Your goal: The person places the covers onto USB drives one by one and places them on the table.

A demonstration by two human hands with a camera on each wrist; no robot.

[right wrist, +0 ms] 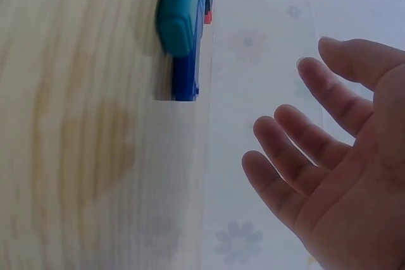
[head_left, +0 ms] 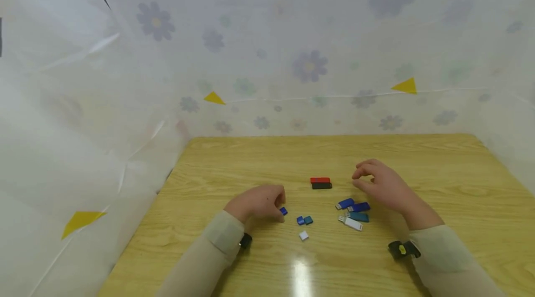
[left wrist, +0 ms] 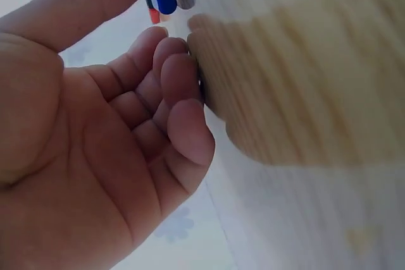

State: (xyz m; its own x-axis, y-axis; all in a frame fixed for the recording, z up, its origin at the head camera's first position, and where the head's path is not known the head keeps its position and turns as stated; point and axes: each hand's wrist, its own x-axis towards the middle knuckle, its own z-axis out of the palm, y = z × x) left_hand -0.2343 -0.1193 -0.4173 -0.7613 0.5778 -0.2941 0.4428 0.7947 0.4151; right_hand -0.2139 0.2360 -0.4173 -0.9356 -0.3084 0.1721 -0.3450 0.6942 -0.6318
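Head view: the left hand [head_left: 257, 203] bends over a blue cap [head_left: 283, 211], thumb and fingers apart; contact is unclear. Another blue cap [head_left: 300, 220], a teal cap [head_left: 308, 220] and a white cap [head_left: 303, 235] lie nearby on the tabletop [head_left: 251, 162]. Blue, teal [head_left: 358, 216] and white sticks [head_left: 353, 224] lie right of them, connectors bare, apparently grouped apart from their caps. The red stick [head_left: 320, 180] and black stick [head_left: 322, 185] lie side by side farther back.

Left wrist: fingers curl loosely at the tabletop, likely steadying the hand.

Right wrist: the right hand [right wrist: 329, 150] holds nothing, fingers spread, beside the sticks.
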